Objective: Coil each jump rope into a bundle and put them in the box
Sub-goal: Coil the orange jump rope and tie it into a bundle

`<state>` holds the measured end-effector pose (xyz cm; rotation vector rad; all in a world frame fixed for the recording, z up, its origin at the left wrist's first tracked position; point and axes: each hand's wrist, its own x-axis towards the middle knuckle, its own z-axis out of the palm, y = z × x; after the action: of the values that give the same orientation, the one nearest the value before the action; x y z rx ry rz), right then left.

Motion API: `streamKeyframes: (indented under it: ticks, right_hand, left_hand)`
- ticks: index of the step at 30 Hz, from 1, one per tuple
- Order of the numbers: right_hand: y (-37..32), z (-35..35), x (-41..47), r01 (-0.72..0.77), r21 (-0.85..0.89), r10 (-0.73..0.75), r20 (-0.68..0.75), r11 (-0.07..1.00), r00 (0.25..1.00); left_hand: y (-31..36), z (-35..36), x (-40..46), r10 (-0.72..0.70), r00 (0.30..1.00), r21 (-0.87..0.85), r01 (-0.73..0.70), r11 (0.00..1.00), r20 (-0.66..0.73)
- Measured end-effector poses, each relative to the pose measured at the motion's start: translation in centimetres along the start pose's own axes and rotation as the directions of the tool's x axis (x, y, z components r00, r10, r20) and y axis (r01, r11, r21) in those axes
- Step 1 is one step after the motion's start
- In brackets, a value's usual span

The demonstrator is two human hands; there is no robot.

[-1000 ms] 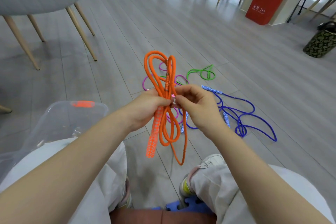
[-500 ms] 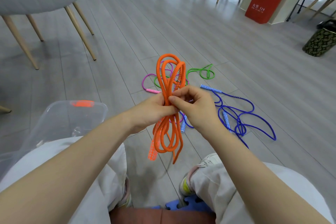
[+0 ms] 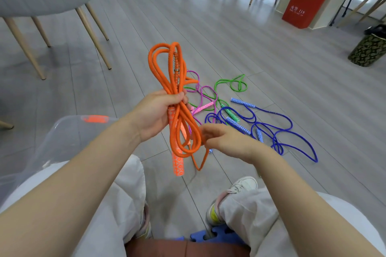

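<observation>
In the head view, the left hand [image 3: 155, 113] grips the coiled orange jump rope [image 3: 165, 73] at its middle, loops standing above the fist and a patterned orange handle [image 3: 177, 162] hanging below, while the right hand [image 3: 224, 142] pinches a lower loop with curled fingers. On the grey floor [image 3: 229, 37] beyond lie the pink jump rope [image 3: 205, 92], green jump rope [image 3: 236, 83] and blue jump rope [image 3: 292, 127], loose and tangled together. The clear plastic box [image 3: 62, 131] sits at the left beside the person's knee.

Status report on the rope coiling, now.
Left hand grips orange rope bundle mid-coil. Right hand pinches its trailing strand low. Clear box waits at left. Pink, green, blue ropes lie loose on floor.
</observation>
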<state>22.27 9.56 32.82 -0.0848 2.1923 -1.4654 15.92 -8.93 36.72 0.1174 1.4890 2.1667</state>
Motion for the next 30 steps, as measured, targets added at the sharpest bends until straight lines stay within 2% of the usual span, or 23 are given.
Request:
streamKeyframes:
  ticks: [3, 7, 9, 12, 14, 16, 18, 22, 26, 30]
  right_hand:
    - [0.3, 0.1, 0.2, -0.013, -0.097, 0.014, 0.014, 0.995, 1.000]
    - [0.6, -0.6, 0.0, -0.059, -0.227, 0.047, -0.057, 0.972, 0.997]
    - [0.6, -1.7, -0.5, -0.097, -0.234, 0.069, -0.124, 0.967, 0.990]
    - [0.2, -4.1, -1.5, -0.135, -0.236, 0.081, -0.224, 0.962, 0.971]
    - [0.3, -5.5, -2.1, -0.182, -0.261, 0.103, -0.290, 0.948, 0.952]
    - [0.8, -6.6, -2.6, -0.205, -0.249, 0.107, -0.356, 0.947, 0.928]
    - [1.1, -7.1, -2.7, -0.158, -0.223, 0.053, -0.414, 0.962, 0.909]
    - [0.2, -5.6, -2.3, 0.068, -0.154, -0.130, -0.442, 0.986, 0.887]
    - [-1.5, -2.9, -1.5, 0.245, -0.116, -0.272, -0.397, 0.962, 0.877]
    - [-2.0, -1.0, -0.6, 0.318, -0.155, -0.354, -0.406, 0.935, 0.843]
  left_hand:
    - [0.6, -0.8, 0.2, 0.032, 0.998, -0.010, -0.033, 0.999, -0.050]
    - [1.6, -2.8, 1.1, 0.090, 0.956, 0.037, -0.083, 0.996, -0.280]
    - [2.1, -4.5, 1.7, 0.097, 0.899, 0.002, -0.106, 0.994, -0.426]
    - [2.5, -6.9, 2.1, 0.171, 0.772, 0.011, -0.207, 0.978, -0.613]
    - [2.9, -7.7, 1.9, 0.251, 0.682, 0.074, -0.278, 0.958, -0.687]
    - [3.2, -7.9, 1.8, 0.319, 0.638, 0.164, -0.291, 0.943, -0.701]
    - [3.1, -7.7, 1.7, 0.342, 0.665, 0.230, -0.254, 0.939, -0.664]
    - [2.2, -5.4, 1.2, 0.250, 0.813, 0.311, -0.090, 0.946, -0.525]
    - [0.8, -2.8, 0.7, 0.147, 0.945, 0.366, -0.032, 0.930, -0.291]
    - [-0.8, -1.2, 0.4, 0.028, 0.999, 0.417, -0.008, 0.909, -0.043]
